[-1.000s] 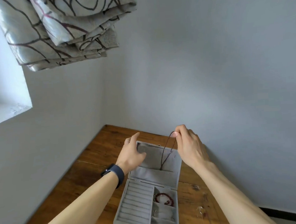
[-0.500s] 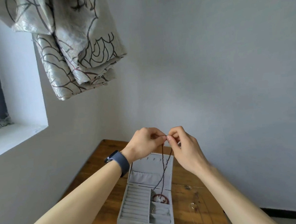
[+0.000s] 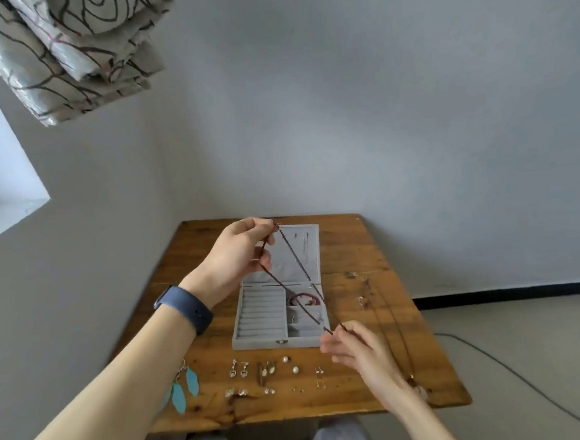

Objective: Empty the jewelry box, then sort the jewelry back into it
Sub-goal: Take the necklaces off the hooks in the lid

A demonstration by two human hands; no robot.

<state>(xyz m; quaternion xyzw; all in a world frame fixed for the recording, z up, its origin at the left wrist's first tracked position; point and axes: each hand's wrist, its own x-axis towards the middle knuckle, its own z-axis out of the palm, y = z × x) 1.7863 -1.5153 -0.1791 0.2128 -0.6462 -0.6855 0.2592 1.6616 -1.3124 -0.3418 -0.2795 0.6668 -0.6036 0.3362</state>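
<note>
A grey jewelry box (image 3: 259, 316) lies open on the wooden table (image 3: 352, 249), lid flat at the back. A dark red beaded necklace (image 3: 293, 257) stretches taut over the box between both hands. My left hand (image 3: 238, 254) pinches its upper end above the lid. My right hand (image 3: 356, 349) pinches its lower end near the box's front right corner. A red bracelet (image 3: 302, 299) sits in a right compartment of the box. Several earrings (image 3: 268, 372) lie in rows in front of the box, with turquoise leaf earrings (image 3: 185, 388) at the left.
Thin chain necklaces (image 3: 377, 310) lie on the table right of the box. Walls close in behind and to the left. A patterned curtain (image 3: 64, 53) hangs top left. A cable (image 3: 519, 372) runs over the floor at the right.
The hands, together above the box before, have drawn apart: the left stays high over the lid, the right came down toward the front, pulling the necklace taut. The view tilted down.
</note>
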